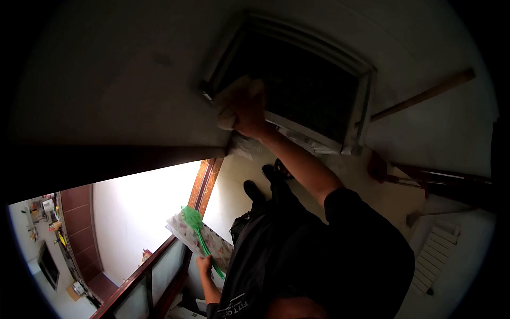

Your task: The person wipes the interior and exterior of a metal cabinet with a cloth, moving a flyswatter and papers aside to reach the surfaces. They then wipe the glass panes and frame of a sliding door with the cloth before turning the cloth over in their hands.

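My right hand (248, 114) reaches up and forward in dim light, closed around a pale, crumpled cloth (228, 116). Cloth and hand are at the left edge of a dark panel with a light frame (366, 90); whether they touch it is too dark to tell. Lower left, my left hand (204, 264) grips the handle of a green fly swatter (193, 218), its mesh head pointing up and away. Behind the swatter is a pale, patterned surface (220, 247).
A brown door frame (204, 186) and a bright opening stand to the left. Cluttered shelving (48, 212) lies beyond. A wooden pole (425, 95) leans at the right, above a red dustpan-like object (377, 166) and a white slatted panel (435, 255). A clear plastic bag (245, 146) lies near the frame.
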### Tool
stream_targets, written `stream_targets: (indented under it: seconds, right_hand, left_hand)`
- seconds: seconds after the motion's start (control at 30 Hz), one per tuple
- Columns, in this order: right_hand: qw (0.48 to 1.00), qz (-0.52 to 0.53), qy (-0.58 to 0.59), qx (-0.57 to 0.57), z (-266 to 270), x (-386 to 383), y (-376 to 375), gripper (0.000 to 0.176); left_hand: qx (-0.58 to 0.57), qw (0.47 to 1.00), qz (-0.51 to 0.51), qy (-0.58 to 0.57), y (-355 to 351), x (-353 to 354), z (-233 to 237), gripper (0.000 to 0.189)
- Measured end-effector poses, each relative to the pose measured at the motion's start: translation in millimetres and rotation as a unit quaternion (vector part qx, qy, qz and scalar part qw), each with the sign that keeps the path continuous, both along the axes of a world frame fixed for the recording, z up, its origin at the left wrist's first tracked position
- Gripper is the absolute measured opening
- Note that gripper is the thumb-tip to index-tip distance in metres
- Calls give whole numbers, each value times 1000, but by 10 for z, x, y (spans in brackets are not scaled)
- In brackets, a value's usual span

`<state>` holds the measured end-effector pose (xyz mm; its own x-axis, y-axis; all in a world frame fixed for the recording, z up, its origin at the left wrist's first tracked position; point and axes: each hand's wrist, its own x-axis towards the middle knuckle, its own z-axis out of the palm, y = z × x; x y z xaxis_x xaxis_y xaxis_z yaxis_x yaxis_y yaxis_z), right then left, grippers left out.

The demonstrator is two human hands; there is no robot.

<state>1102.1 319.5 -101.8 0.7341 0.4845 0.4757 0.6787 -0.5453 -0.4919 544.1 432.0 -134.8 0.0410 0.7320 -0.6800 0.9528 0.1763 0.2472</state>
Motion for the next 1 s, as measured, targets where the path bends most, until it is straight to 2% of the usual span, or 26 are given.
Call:
stream_targets:
  seconds: [0.07,0.13,0.17,0.23,0.3,0.4,0.5,0.57,0.6,0.67,0.7,0.73,0.77,0.8,0.83,0.9,0.93,1.0]
  right_hand:
    - [1000,-10,-15,-24,43,-44,240,46]
    - [989,1,45,-141,47,3,464,47]
    - [988,-5,47,-144,11,13,476,47]
    - [990,0,-100,-96,10,23,447,49]
    - [991,9,-96,-96,-53,8,293,46]
    - [993,42,-84,-77,-157,-53,33,45]
    - [992,50,-30,-108,-44,-246,-434,45]
    - [993,52,2,-104,87,-416,-821,61]
    - [993,49,1,-105,184,-513,-1025,61]
    - [988,13,33,-150,395,-718,-1459,60]
    - [986,-13,3,-165,458,-819,-1671,56]
    - [993,-23,-19,-116,406,-864,-1875,51]
    - [988,-48,-20,-144,603,-967,-2061,48]
    - [982,-83,-32,-169,590,-1043,-2250,43]
    - [991,-94,39,-85,586,-1123,-2377,43]
    - [975,-142,-37,-166,451,-1193,-2661,38]
    - [975,-143,-38,-166,360,-1208,-2644,38]
    - [978,-199,-56,-41,223,-1185,-2500,37]
  left_hand:
    - [-14,1000,9,-16,-31,35,47,22]
    - [-31,999,8,-27,22,21,84,22]
    - [-23,999,-7,-23,33,-10,64,22]
    - [-17,999,-23,-20,39,-76,-11,22]
    - [3,997,-15,-71,20,-114,-46,22]
    - [-6,999,-32,-18,31,-39,1,21]
    - [-29,999,-35,-23,61,-15,27,19]
    - [-25,998,-45,-30,107,-102,-55,17]
    - [-19,998,-53,-36,121,-125,-65,16]
    - [-22,997,-65,-34,137,-121,-11,16]
    - [-24,996,-74,-31,136,-100,12,15]
    - [-40,996,-72,-35,150,-97,25,15]
    - [-39,996,-75,-36,184,-144,-4,15]
    - [-35,995,-80,-47,213,-190,-62,15]
    - [-30,994,-85,-57,225,-218,-81,15]
    - [-28,994,-84,-57,253,-255,-156,15]
    - [-27,995,-81,-56,247,-256,-159,15]
    - [-32,995,-78,-60,213,-209,-90,14]
